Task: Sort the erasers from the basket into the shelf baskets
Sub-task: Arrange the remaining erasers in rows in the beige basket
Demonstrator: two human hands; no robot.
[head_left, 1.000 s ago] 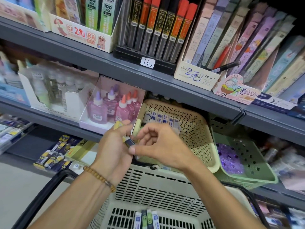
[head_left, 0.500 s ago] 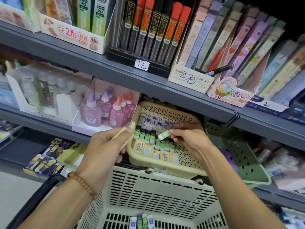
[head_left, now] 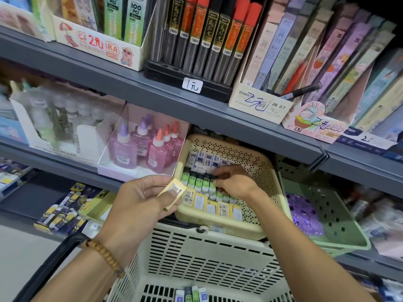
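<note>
Change: green-sleeved eraser (head_left: 212,185) has been lowered into the perforated yellow plastic shelf basket (head_left: 257,162), at 12 o'clock.
Right hand (head_left: 234,184): fingers still pinching it.
Left hand (head_left: 141,199): yellow-wrapped eraser (head_left: 172,189) pinched, next.

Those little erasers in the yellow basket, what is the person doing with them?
A person is sorting erasers onto a shop shelf. The right hand reaches into the cream shelf basket and presses a green eraser into the green row, between a row of blue-and-white ones and a row of yellow ones. The left hand holds a yellow eraser beside the basket's rim. A few more erasers wait in the shopping basket below.
</note>
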